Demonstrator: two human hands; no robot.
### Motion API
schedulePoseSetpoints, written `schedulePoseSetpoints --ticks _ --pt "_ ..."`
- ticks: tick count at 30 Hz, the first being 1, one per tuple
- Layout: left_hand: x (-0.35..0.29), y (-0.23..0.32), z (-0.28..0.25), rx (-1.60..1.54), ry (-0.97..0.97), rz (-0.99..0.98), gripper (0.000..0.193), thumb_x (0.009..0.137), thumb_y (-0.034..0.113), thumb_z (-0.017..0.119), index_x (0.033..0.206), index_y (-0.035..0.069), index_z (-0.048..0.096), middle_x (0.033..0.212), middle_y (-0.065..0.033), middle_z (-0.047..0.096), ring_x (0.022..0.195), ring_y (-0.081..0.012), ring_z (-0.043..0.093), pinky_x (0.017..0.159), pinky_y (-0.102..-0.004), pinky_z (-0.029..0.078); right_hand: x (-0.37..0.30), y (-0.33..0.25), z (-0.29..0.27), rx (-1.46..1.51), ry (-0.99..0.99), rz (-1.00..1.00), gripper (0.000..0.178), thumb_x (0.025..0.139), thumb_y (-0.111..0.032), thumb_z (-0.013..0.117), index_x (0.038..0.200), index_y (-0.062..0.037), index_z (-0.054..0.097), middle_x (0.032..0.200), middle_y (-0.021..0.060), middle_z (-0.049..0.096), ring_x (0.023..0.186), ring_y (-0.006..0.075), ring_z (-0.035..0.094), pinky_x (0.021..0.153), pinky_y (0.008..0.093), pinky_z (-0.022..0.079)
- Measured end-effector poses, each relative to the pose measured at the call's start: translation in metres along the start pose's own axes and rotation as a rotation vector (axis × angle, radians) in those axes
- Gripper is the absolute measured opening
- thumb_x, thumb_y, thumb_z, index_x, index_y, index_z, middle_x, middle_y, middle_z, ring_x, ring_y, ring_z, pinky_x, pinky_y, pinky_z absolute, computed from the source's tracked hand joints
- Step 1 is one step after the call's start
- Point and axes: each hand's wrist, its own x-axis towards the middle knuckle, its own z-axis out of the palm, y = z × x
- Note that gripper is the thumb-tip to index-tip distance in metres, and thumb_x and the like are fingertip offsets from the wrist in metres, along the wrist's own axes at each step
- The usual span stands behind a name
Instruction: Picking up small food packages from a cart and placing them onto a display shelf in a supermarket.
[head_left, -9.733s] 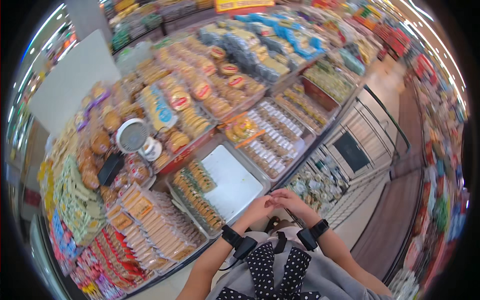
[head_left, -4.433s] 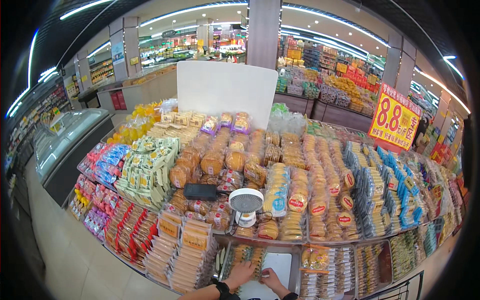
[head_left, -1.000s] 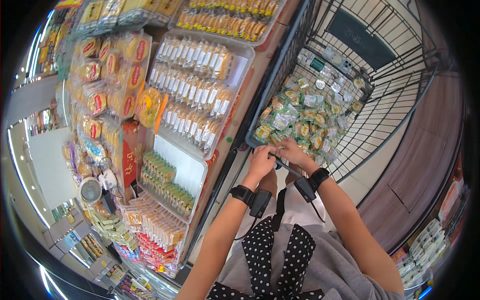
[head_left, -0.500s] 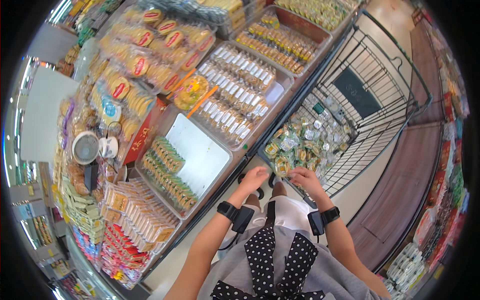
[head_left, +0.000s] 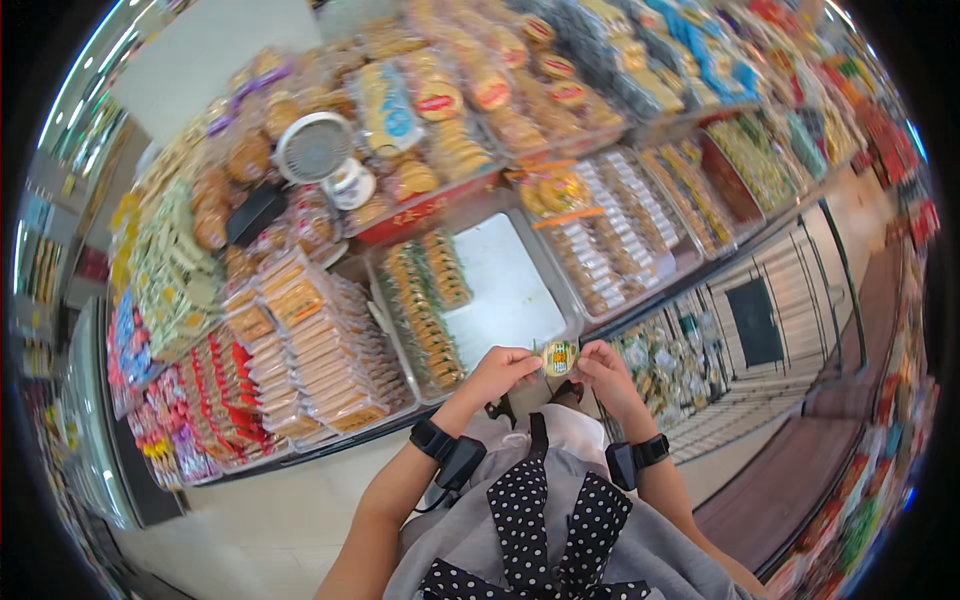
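Note:
Between my two hands is a small round wrapped snack packet (head_left: 559, 358) with a yellow and green label, held face up. My left hand (head_left: 505, 373) pinches the packet's left end, fingers closed. At its right edge, my right hand (head_left: 606, 376) grips it the same way. Just beyond my hands lies a shallow metal tray (head_left: 510, 275); standing rows of similar green-edged packets (head_left: 420, 315) fill its left part. To the right, a wire shopping cart (head_left: 790, 340) carries a heap of loose small packets (head_left: 665, 368).
A long display holds trays of wrapped snacks (head_left: 600, 240), bagged biscuits (head_left: 490, 90) and stacked packets (head_left: 310, 330). A small white fan (head_left: 318, 148) stands among the goods. The display's front edge runs close beyond my hands; a brown platform (head_left: 790, 500) lies at right.
My view has swung left, toward the display. A packet, over the cart's near corner before, is now between both hands beside the tray; my left hand has closed on its end.

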Motion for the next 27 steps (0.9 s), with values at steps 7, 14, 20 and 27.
schedulePoseSetpoints --ticks 7,14,20,27 --pt "-0.037 0.03 -0.041 -0.018 0.181 0.053 0.023 0.077 0.023 0.054 0.085 0.002 0.061 0.061 0.0012 0.056 0.054 -0.0036 0.045 0.049 -0.0164 0.034 0.046 -0.019 0.054 -0.168 -0.156 0.029 0.024 0.077 -0.007 0.051 0.099 -0.0011 0.045 0.078 0.0022 0.052 0.072 0.0096 0.05 0.064 0.0212 0.04" --pt "-0.041 0.034 -0.064 0.13 0.278 0.14 0.024 0.077 0.021 0.052 0.073 -0.001 0.059 0.058 -0.0005 0.053 0.053 -0.0053 0.043 0.05 -0.0201 0.035 0.088 -0.033 0.068 -0.403 -0.301 -0.008 0.008 0.072 -0.005 0.055 0.079 -0.0036 0.049 0.073 0.0008 0.052 0.066 0.0074 0.049 0.06 0.0198 0.04" --pt "-0.033 0.018 -0.081 0.06 0.344 0.202 0.02 0.075 0.016 0.053 0.081 -0.003 0.057 0.06 -0.003 0.053 0.055 -0.0071 0.047 0.051 -0.0221 0.037 0.115 -0.032 0.083 -0.582 -0.365 0.017 0.009 0.071 -0.004 0.056 0.078 -0.0042 0.05 0.07 -0.0007 0.052 0.064 0.0065 0.049 0.056 0.0193 0.039" --pt "-0.028 0.016 -0.095 0.034 0.372 0.217 0.018 0.073 0.017 0.058 0.075 -0.001 0.06 0.055 -0.0007 0.048 0.05 -0.0052 0.043 0.045 -0.021 0.034 0.144 -0.028 0.083 -0.677 -0.475 0.072 0.009 0.071 -0.003 0.055 0.078 -0.004 0.049 0.069 -0.0004 0.051 0.062 0.0064 0.047 0.054 0.0192 0.037"
